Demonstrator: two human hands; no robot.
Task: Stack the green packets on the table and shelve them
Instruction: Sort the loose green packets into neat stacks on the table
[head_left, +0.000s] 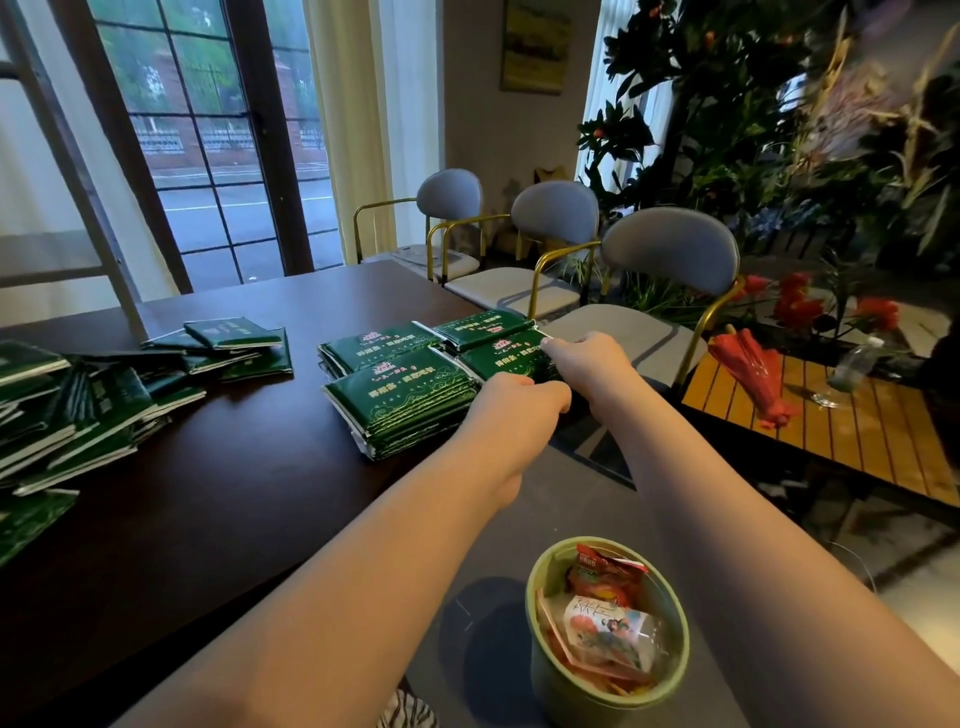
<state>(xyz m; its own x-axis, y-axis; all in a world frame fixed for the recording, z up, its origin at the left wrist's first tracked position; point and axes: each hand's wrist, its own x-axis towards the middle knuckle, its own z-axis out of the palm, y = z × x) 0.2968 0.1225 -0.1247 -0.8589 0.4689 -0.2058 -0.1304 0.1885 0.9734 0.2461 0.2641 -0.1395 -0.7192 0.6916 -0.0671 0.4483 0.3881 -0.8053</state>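
Dark table (249, 499) by a window. Four stacks (395, 364) of green packets sit at its right edge, with a loose pile (104, 405) at left, unsorted. Right hand (587, 358) reaches over the near-right stack (498, 358), fingers curled on its far corner. Left hand (519, 397) is at its near side, knuckles up, grip hidden. Advice: press the edges flush from both sides before lifting.
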